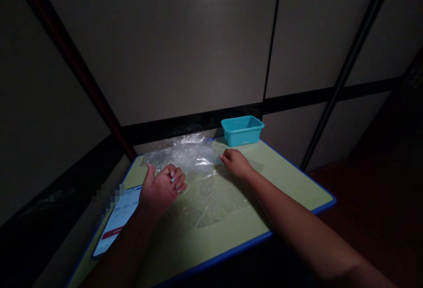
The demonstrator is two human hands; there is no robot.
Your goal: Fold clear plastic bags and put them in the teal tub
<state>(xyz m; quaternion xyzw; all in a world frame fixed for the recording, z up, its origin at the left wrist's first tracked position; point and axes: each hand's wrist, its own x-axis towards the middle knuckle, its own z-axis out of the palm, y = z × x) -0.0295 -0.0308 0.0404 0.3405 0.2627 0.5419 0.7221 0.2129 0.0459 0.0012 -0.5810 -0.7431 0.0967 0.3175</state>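
Note:
Thin clear plastic bags [194, 151] lie crumpled in a shiny heap toward the far side of the table. A flatter clear sheet of plastic [214, 200] spreads from the heap toward me. My right hand [235, 162] is at the heap's right edge, thumb and fingers pinched together on the plastic. Over the left part of the plastic, my left hand [163, 186] is turned palm up. Its thumb stands apart, the fingers are loosely curled, and nothing shows in it. A phone [120, 217] with a lit timer screen lies partly behind my left forearm.
A turquoise plastic basket [243, 132] stands at the far right corner of the table. The pale yellow-green table [291, 177] has a blue edge [231, 255]. Large cabinet panels [194, 50] rise directly behind it. The room is dim.

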